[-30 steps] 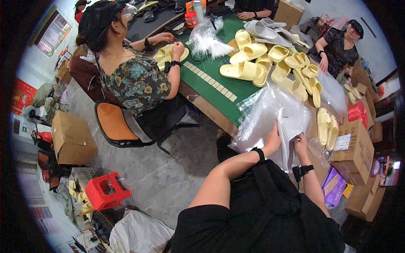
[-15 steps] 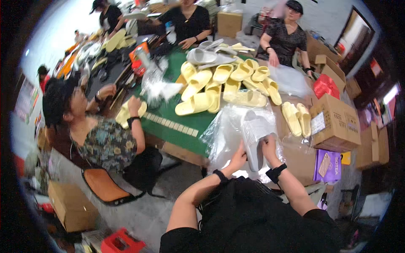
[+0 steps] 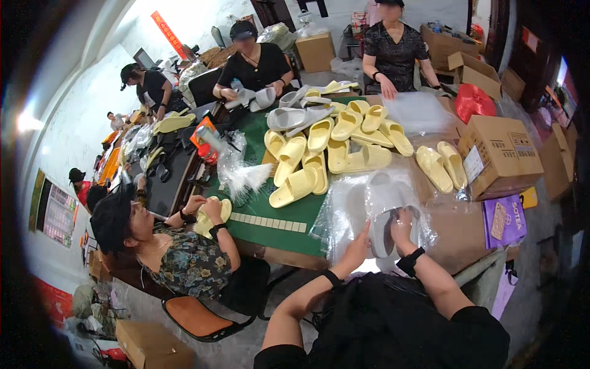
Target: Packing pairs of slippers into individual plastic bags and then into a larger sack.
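Note:
A grey slipper [image 3: 381,237] lies toe away from me on a clear plastic bag [image 3: 342,215], at the table edge in front of me. My right hand [image 3: 402,232] grips the slipper at its right side, with the fingertips partly hidden by it. Beside its left edge is my left hand [image 3: 355,251], index finger stretched forward along the sole; its other fingers are partly hidden. The clear film around the slipper is shiny and wrinkled. Just beyond the bag, a heap of yellow slippers [image 3: 294,186] covers the table, with grey slippers [image 3: 287,118] at its back.
A yellow pair [image 3: 434,168] and a cardboard box [image 3: 501,157] stand to the right, near a purple bag [image 3: 516,215]. Flat clear bags [image 3: 424,112] lie at the far side. A co-worker [image 3: 184,258] sits at the left; others work behind the table.
The grey slipper has turned from its side to lie flatter on the bag. My left hand has loosened along its edge. The view has shifted, and a far co-worker now holds grey slippers.

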`<state>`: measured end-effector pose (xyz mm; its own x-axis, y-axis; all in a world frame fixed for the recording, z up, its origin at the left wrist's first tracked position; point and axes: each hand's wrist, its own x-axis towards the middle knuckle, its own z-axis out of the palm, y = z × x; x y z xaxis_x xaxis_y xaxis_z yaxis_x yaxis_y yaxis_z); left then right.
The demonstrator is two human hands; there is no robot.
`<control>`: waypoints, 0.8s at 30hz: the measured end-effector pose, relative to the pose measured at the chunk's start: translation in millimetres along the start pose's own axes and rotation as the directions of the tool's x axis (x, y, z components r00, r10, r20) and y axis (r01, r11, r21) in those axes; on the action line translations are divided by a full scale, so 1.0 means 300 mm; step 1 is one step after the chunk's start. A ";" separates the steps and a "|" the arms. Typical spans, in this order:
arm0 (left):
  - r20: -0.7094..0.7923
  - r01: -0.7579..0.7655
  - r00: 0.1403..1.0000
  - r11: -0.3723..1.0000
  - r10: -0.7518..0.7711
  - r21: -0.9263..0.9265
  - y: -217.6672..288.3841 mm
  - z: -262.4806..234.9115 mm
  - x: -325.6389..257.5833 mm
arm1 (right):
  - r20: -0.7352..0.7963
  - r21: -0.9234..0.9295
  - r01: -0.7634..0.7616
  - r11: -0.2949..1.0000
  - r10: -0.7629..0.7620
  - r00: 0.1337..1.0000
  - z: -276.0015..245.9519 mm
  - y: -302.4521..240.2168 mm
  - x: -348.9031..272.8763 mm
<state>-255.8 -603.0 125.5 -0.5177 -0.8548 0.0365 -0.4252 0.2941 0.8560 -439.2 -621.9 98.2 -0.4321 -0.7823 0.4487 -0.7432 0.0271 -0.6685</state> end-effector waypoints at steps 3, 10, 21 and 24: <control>0.039 0.187 0.982 0.976 -0.184 -0.113 0.039 0.004 -0.023 | 0.012 0.010 0.031 0.999 -0.031 0.999 0.015 0.060 0.021; 0.605 0.666 0.671 0.707 -0.429 -0.238 -0.062 0.039 -0.070 | 0.137 -0.159 0.014 0.987 0.008 0.990 0.051 -0.037 0.083; 0.375 0.399 0.909 0.638 -0.181 -0.658 0.029 -0.030 0.013 | 0.744 0.287 -0.197 0.937 -0.089 0.662 -0.285 -0.264 0.082; 0.289 0.309 0.946 0.678 -0.147 -0.666 0.096 -0.048 0.047 | 0.957 0.273 -0.584 0.764 -0.153 0.247 -0.443 -0.303 0.068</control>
<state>-264.7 -612.7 158.1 -0.6419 -0.7281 -0.2404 0.0463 -0.3498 0.9357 -448.3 -557.7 247.0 0.4955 -0.7929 -0.3547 -0.1761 0.3081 -0.9349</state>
